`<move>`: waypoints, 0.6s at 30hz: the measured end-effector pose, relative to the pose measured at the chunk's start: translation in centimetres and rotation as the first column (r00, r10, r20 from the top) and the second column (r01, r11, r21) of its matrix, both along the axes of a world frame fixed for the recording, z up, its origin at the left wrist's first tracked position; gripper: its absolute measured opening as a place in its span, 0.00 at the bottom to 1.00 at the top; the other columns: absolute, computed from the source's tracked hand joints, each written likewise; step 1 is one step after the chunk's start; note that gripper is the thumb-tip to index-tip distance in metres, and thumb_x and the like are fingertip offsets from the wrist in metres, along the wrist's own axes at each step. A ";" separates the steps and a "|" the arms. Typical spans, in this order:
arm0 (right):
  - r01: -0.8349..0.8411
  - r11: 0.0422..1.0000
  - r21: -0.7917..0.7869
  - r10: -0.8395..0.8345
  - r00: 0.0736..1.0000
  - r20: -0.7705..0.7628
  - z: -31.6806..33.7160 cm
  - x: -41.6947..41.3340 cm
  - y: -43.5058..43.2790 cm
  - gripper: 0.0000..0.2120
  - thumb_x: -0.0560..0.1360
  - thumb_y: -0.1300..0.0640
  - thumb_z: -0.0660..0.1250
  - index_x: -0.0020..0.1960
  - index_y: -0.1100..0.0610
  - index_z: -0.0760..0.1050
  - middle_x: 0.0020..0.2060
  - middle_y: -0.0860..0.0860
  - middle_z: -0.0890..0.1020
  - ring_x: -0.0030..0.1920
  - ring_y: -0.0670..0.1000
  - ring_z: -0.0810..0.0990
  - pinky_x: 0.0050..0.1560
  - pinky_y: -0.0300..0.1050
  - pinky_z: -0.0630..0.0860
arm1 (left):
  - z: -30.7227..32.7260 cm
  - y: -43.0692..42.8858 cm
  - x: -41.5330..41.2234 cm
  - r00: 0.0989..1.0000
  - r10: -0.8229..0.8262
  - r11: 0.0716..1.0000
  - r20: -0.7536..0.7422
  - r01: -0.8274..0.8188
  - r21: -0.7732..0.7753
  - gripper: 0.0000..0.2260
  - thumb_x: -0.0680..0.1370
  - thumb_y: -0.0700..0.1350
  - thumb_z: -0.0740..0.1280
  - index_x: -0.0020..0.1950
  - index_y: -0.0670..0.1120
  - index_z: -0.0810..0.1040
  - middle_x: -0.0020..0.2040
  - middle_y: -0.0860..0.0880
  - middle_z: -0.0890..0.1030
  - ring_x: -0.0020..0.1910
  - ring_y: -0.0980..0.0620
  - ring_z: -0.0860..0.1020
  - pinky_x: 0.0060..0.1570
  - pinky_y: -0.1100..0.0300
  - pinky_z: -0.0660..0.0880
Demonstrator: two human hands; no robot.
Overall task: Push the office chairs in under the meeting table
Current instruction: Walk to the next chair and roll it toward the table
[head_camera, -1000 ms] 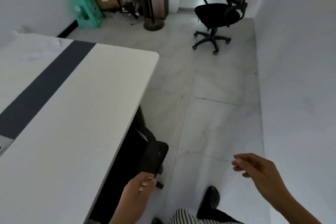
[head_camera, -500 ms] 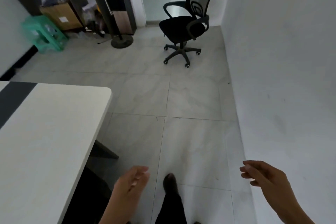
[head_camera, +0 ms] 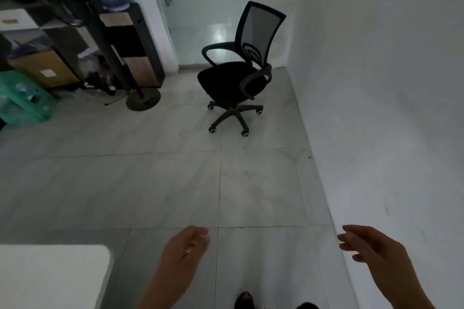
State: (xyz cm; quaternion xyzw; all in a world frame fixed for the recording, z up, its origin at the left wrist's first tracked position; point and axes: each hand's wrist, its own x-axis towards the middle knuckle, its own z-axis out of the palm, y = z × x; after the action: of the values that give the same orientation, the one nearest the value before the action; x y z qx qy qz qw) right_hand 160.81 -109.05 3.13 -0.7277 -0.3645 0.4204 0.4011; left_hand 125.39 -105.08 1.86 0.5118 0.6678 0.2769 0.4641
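Observation:
A black office chair (head_camera: pixel 233 83) with a mesh back and armrests stands on its castors on the tiled floor, far ahead, close to the right wall and in front of a glass door. Only a white corner of the meeting table (head_camera: pixel 52 276) shows at the bottom left. My left hand (head_camera: pixel 187 246) hangs low in the middle, fingers loosely curled, holding nothing. My right hand (head_camera: pixel 369 246) is at the lower right near the wall, fingers apart and empty. Both hands are well short of the chair.
The white wall (head_camera: pixel 389 108) runs along the right. A fan stand with a round base (head_camera: pixel 143 100), a water dispenser (head_camera: pixel 125 40), shelves with a cardboard box (head_camera: pixel 47 70) and a green plastic stool (head_camera: pixel 22 98) crowd the far left. Open tiled floor lies between me and the chair.
The view has swung away from the table toward the far chair, which now looks closer. My left hand has left the chair tucked under the table; both hands stay empty.

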 end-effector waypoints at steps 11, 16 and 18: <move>0.133 0.991 -0.030 -0.134 0.990 -0.043 -2.9 9.0 23.4 0.05 0.74 0.65 0.68 0.46 0.59 0.81 0.35 0.50 0.87 0.36 0.48 0.85 0.38 0.49 0.78 | -0.8 26.3 9.6 0.999 -0.043 0.999 0.028 0.043 0.002 0.03 0.71 0.47 0.68 0.42 0.51 0.81 0.38 0.47 0.85 0.37 0.52 0.82 0.37 0.65 0.75; 0.051 0.999 0.020 -0.050 0.998 -0.045 -0.6 13.1 38.8 0.05 0.74 0.64 0.68 0.48 0.58 0.81 0.36 0.50 0.87 0.39 0.50 0.86 0.41 0.48 0.77 | 1.8 38.0 13.3 0.999 0.022 1.000 0.046 -0.023 0.018 0.05 0.74 0.40 0.69 0.40 0.48 0.82 0.38 0.45 0.85 0.36 0.49 0.83 0.34 0.68 0.76; -0.016 0.999 0.037 0.017 1.000 -0.024 0.5 14.1 44.9 0.05 0.74 0.62 0.68 0.48 0.56 0.81 0.37 0.49 0.87 0.39 0.48 0.85 0.41 0.47 0.77 | 2.2 42.2 14.7 0.999 0.040 0.999 0.028 -0.041 0.029 0.03 0.74 0.40 0.68 0.43 0.47 0.81 0.38 0.46 0.85 0.37 0.51 0.83 0.35 0.67 0.76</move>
State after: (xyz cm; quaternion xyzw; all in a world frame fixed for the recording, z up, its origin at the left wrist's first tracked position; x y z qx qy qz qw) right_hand 174.93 -64.14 3.60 -0.7121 -0.3730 0.4257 0.4154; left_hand 140.05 -62.89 4.03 0.5010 0.6674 0.3034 0.4599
